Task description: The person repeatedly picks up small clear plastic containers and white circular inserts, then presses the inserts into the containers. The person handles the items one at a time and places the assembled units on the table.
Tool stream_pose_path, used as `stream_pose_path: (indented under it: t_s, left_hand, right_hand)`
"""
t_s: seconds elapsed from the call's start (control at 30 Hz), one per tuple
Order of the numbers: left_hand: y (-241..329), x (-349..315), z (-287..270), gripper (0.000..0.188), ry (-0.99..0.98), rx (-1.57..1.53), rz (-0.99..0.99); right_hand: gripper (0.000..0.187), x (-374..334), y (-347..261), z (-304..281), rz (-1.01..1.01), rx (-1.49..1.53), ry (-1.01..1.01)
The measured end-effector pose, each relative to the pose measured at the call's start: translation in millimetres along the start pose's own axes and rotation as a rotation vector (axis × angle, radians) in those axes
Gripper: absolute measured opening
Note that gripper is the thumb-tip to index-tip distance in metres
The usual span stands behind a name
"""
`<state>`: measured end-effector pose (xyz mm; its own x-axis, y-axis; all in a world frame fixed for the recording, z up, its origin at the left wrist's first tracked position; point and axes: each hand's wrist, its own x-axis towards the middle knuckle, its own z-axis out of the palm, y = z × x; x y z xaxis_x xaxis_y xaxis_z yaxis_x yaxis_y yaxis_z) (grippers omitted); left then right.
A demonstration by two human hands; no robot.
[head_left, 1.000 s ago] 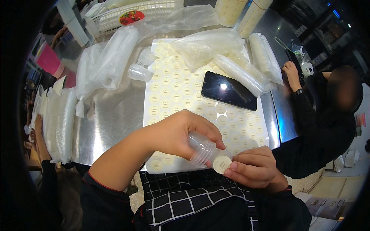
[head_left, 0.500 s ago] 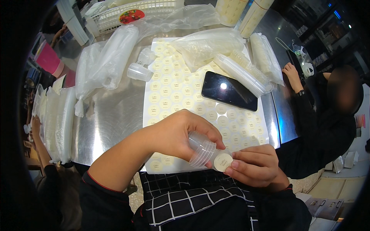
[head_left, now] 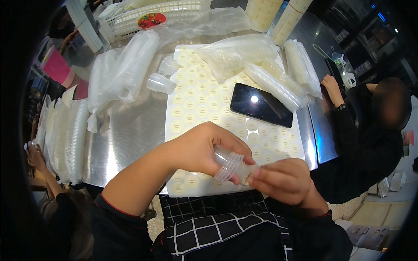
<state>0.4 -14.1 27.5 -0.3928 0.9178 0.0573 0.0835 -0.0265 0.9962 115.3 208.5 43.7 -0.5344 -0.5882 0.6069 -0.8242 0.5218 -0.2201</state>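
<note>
My left hand is wrapped round a short stack of clear plastic cups, tilted on its side above the front edge of a sticker sheet. The sheet carries rows of round cream labels. At the right end of the stack, the fingertips of my right hand are pinched together against the end cup. A round cream sticker shows there as a thin pale edge, mostly hidden by my fingers. A black phone rests on the sheet beyond my hands.
Nested clear cups lie beside the phone, and two loose cups sit left of the sheet. Bagged cup sleeves lie farther left. A white basket and sticker rolls stand behind. A co-worker's hand rests at right.
The end cup has turned, so the sticker's face, plain before, is now nearly hidden. My right hand has moved slightly left and its fingers have closed in over the sticker.
</note>
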Motion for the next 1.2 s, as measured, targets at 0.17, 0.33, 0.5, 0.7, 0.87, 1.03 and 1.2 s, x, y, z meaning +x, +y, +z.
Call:
stream_pose_path:
  t_s: [0.17,0.33,0.5,0.7,0.87,1.03,1.2]
  left_hand:
    - [-2,-3,-8,0.042,0.031,-0.097,-0.042]
    - [-8,-3,-9,0.043,0.050,-0.203,0.109]
    - [-11,-4,-9,0.045,-0.019,-0.188,0.003]
    - [-11,-2,-10,0.042,-0.037,-0.160,-0.013]
    - [-10,-1,-7,0.039,-0.079,-0.165,-0.128]
    - [-10,0,-6,0.046,-0.099,-0.128,-0.207]
    - [-8,-1,-10,0.067,-0.037,-0.259,-0.047]
  right_hand:
    - [0.038,3,2,-4,0.109,-0.095,-0.108]
    - [0.056,-1,-7,3,0.198,0.138,-0.128]
    - [0.051,-3,-10,6,0.310,0.126,-0.115]
    - [0.042,4,-8,0,0.218,0.243,0.114]
    - [0.054,17,-14,12,0.176,0.132,0.022]
    - [0.058,17,-20,17,0.316,-0.005,-0.003]
    - [0.050,3,-13,15,0.257,-0.084,0.164]
